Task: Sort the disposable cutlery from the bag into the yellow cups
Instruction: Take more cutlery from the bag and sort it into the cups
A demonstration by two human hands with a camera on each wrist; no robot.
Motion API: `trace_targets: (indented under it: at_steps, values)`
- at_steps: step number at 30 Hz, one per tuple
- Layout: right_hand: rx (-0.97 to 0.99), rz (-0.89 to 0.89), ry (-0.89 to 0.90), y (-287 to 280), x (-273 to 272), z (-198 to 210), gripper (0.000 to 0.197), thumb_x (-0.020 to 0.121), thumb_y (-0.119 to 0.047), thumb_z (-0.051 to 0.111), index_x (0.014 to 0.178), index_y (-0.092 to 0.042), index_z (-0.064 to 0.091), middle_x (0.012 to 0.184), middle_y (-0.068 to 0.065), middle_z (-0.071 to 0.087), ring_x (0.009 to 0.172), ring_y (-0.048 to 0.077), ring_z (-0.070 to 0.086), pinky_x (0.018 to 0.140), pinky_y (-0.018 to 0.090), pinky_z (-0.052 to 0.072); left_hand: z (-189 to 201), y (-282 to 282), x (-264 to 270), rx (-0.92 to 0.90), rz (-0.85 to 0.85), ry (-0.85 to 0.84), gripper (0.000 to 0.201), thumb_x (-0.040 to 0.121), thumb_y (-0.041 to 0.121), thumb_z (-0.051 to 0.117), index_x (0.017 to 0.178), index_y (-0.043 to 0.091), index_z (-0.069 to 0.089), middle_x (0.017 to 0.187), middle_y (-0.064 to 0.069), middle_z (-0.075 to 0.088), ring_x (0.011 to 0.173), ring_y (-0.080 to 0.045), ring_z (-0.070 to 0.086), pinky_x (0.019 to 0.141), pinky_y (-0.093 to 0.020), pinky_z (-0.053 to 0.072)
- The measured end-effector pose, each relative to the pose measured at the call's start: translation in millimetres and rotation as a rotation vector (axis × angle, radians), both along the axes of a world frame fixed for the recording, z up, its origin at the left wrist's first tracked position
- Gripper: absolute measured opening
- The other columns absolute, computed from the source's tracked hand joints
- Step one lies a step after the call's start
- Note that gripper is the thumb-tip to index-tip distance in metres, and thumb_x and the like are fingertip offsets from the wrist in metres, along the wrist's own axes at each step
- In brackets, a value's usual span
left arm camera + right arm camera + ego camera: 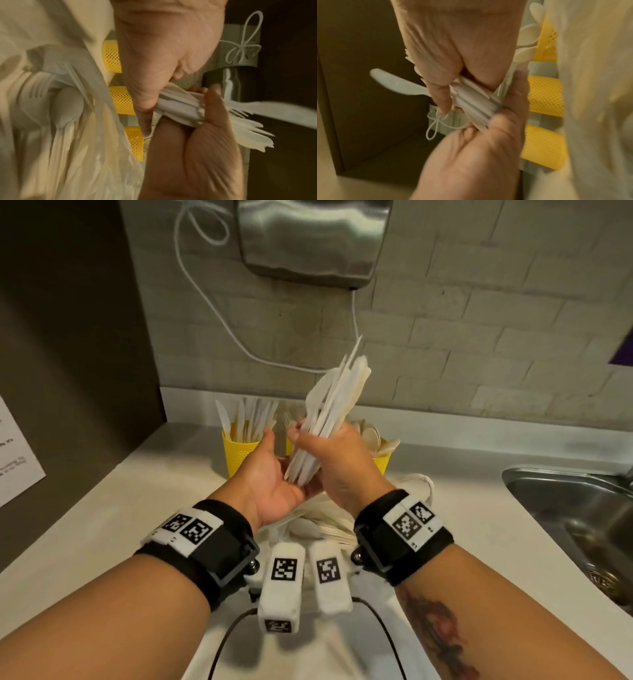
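Observation:
My right hand point(329, 446) grips a bundle of white plastic cutlery point(335, 395) and holds it tilted above the yellow cups, tips up and to the right. My left hand point(274, 477) is open, its palm cupped against the handle ends. Knife and fork tips stick out of the bundle point(180, 108) point(471, 102). The left cup point(239, 453) holds knives and the right cup point(382, 462) holds spoons. My hands hide most of the middle cup point(122, 100). The clear bag point(96, 142) lies under my wrists with forks and spoons point(308, 529) in it.
The cups stand on a pale counter point(102, 525) against a brick wall. A steel sink point(565, 508) is set in at the right. A hand dryer point(311, 237) with a white cable hangs above. A dark cabinet side point(68, 337) bounds the left.

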State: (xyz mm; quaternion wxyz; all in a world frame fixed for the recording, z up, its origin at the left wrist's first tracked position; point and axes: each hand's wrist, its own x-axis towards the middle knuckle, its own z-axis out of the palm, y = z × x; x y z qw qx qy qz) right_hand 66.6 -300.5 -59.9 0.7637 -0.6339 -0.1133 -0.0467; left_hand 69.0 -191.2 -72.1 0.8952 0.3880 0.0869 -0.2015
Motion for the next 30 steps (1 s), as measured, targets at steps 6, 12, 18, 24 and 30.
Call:
trace_targets:
  at_steps: [6, 12, 18, 24, 30]
  values:
    - [0.058, 0.031, 0.051, 4.5, -6.2, -17.1, 0.037, 0.081, 0.003, 0.069, 0.116, -0.005, 0.060, 0.096, 0.009, 0.069, 0.091, 0.020, 0.069, 0.082, 0.037, 0.058, -16.8, -3.5, -9.4, 0.022, -0.021, -0.014, 0.069, 0.099, 0.062, 0.027, 0.109, 0.012, 0.074, 0.107, -0.018, 0.074, 0.091, -0.032, 0.074, 0.078, -0.046, 0.057]
    - [0.042, 0.044, 0.091, 4.8, -4.7, -29.3, 0.015, 0.088, -0.004, 0.064, 0.102, -0.008, 0.061, 0.081, 0.010, 0.062, 0.079, 0.024, 0.061, 0.081, 0.043, 0.053, -23.9, -8.8, -16.1, 0.142, 0.002, -0.095, 0.064, 0.090, 0.072, 0.038, 0.119, 0.024, 0.068, 0.110, -0.007, 0.075, 0.105, -0.025, 0.070, 0.095, -0.049, 0.052]
    - [-0.208, 0.121, 0.075, 6.1, -8.3, -35.9, 0.021, 0.094, -0.011, 0.050, 0.091, -0.018, 0.069, 0.093, 0.011, 0.071, 0.090, 0.025, 0.068, 0.078, 0.039, 0.055, -19.5, -8.6, -15.2, 0.415, 0.071, -0.295, 0.032, 0.086, 0.028, 0.071, 0.114, 0.013, 0.064, 0.098, -0.005, 0.077, 0.095, -0.017, 0.072, 0.075, -0.031, 0.056]
    - [-0.687, 0.088, 0.082, 5.4, 5.2, -42.2, 0.034, 0.092, -0.030, 0.050, 0.122, -0.018, 0.059, 0.117, 0.007, 0.066, 0.108, 0.022, 0.063, 0.094, 0.043, 0.053, -25.5, -7.1, -0.3, 0.339, 0.050, -0.189, 0.032, 0.094, 0.012, 0.061, 0.126, 0.009, 0.059, 0.111, -0.014, 0.070, 0.099, -0.025, 0.067, 0.083, -0.038, 0.055]
    - [-0.837, -0.162, 0.063, -11.5, 12.7, -60.4, 0.040, 0.080, -0.045, 0.069, 0.094, -0.014, 0.048, 0.085, 0.003, 0.052, 0.070, 0.019, 0.052, 0.056, 0.028, 0.038, -35.9, -10.8, 11.2, 0.288, 0.074, -0.108, 0.029, 0.097, 0.011, 0.057, 0.126, 0.007, 0.054, 0.087, -0.012, 0.070, 0.074, -0.023, 0.070, 0.060, -0.038, 0.059]
